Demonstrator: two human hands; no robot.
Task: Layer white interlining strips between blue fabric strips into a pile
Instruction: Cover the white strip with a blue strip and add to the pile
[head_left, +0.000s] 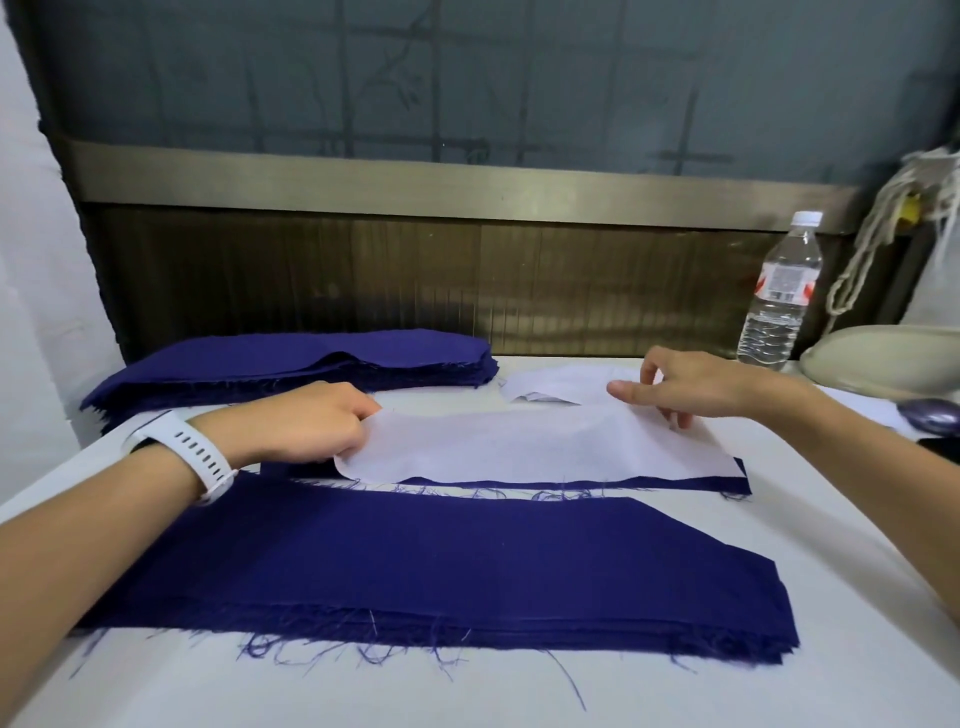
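Seen from the head view: pinched, in the curled fingers of the left hand (311, 421), the rounded left end of a long white interlining strip (519, 447). Touched the same strip towards its right end with the loosely bent fingertips of the right hand (691, 384), thumb stuck out to the left and gripping nothing. Saw that strip lying flat in the middle of the white-covered table (519, 691), on top of a narrow dark blue fabric strip (675, 483) whose near edge and right end showed from under it. Saw, just nearer, a broad pile of dark blue fabric strips with frayed threads (415, 566), partly under the left forearm. Noted at the far left a second, thicker stack of blue fabric pieces (291, 364), and just right of it, behind the right hand, a small heap of white interlining pieces (561, 387). Wore a white perforated-strap watch (192, 452) on the left wrist. Noted at the far right a clear plastic water bottle with a white cap (779, 296), upright, beside a cream rounded object (883, 358), a shiny purple object (930, 415) nearer, and a hanging bundle of pale cord (883, 234) behind.
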